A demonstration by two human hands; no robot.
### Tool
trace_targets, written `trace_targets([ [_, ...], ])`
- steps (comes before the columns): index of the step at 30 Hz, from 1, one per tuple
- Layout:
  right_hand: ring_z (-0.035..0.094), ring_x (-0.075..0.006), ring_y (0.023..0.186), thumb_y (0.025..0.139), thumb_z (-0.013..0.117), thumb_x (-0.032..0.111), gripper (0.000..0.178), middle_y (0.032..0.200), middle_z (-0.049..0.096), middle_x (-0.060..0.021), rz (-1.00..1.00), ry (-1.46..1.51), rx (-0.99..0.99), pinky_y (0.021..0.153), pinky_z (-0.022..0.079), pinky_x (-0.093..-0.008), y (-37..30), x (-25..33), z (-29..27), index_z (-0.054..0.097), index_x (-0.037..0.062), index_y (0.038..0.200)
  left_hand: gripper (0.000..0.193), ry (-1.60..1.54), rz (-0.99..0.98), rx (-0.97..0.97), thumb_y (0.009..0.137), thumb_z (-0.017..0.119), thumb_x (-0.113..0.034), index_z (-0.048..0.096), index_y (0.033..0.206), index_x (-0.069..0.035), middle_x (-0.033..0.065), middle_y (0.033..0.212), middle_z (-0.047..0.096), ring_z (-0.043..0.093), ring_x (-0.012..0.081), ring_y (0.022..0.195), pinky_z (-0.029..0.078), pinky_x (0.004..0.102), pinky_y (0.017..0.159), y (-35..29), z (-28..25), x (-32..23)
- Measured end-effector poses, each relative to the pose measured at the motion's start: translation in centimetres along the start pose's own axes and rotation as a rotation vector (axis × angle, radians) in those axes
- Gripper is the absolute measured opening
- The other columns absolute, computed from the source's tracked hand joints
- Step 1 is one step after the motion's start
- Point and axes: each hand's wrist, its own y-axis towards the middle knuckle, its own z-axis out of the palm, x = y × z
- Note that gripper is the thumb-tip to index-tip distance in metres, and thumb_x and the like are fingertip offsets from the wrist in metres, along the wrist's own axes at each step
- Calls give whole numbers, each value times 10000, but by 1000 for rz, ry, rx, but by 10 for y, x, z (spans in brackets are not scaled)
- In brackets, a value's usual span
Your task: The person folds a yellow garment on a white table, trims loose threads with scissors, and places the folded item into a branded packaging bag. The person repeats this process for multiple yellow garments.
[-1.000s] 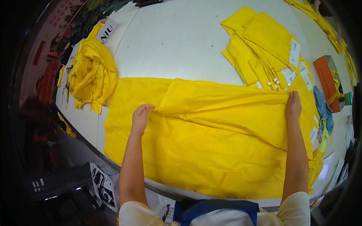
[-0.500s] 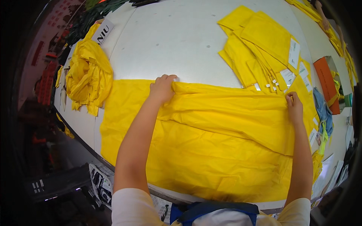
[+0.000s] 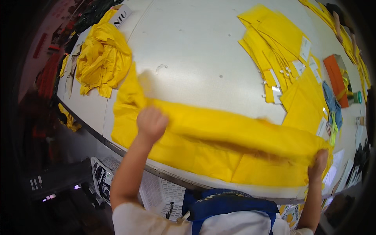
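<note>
A yellow garment (image 3: 203,162) of thin, smooth fabric lies spread along the near side of the table, its upper layer lifted in a blurred fold. My left hand (image 3: 152,123) is closed on that fold near its left end, slightly smeared by motion. At the right end my right hand (image 3: 319,162) grips the gathered edge, with part of its fingers hidden. Beyond my left hand a narrow strip of the same fabric sticks up toward a crumpled yellow bundle (image 3: 102,58).
Folded yellow garments (image 3: 274,43) with white tags are stacked at the far right. An orange box (image 3: 336,80) and a blue cloth (image 3: 332,103) lie by the right edge. A white plastic basket (image 3: 168,192) stands below the table. Another person's arm (image 3: 337,27) shows at far right.
Both hands have moved toward me, pulling the garment's far edge over into a fold. The garment now covers a narrower strip of the table.
</note>
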Motion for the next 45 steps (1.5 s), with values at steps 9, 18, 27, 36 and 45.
trace_targets([
  [9, 496, -280, 774, 622, 599, 118, 201, 761, 481, -71, 143, 53, 568, 688, 363, -407, -124, 91, -2, 542, 114, 814, 144, -479, -417, 540, 679, 658, -138, 549, 759, -88, 88, 712, 500, 518, 306, 701, 415, 381, 634, -134, -41, -123],
  [18, 515, -366, 1025, 585, 513, -131, 501, 1081, 565, -154, 395, -139, 260, 869, 432, -420, -101, -100, -29, 548, 56, 1048, 206, -498, -604, 567, 755, 635, -136, 459, 763, -29, 160, 753, 472, 476, 361, 737, 385, 442, 652, -147, -4, -135],
  [27, 552, -329, 780, 563, 675, 17, 256, 755, 536, -115, 552, 66, 491, 679, 458, -395, -117, -180, -9, 511, 64, 754, 222, -452, -603, 673, 760, 637, -146, 449, 746, -29, 155, 734, 460, 465, 360, 718, 382, 440, 642, -141, 2, -134],
  [36, 286, -437, 1289, 650, 643, 48, 702, 1407, 300, -242, 423, -140, 442, 1069, 256, -485, -78, -77, -11, 393, 60, 1306, 248, -419, -600, 653, 760, 648, -244, 543, 744, -19, 179, 823, 559, 538, 375, 813, 436, 452, 715, -144, 9, -140],
  [45, 84, -451, 1371, 525, 824, 408, 861, 1463, 258, -179, 167, 249, 705, 1062, 16, -639, -73, 166, 55, 491, 147, 1274, 645, -24, -1241, 787, 811, 602, -238, 323, 1364, -57, 208, 1098, 554, 580, 378, 945, 471, 458, 787, -137, -19, -81],
])
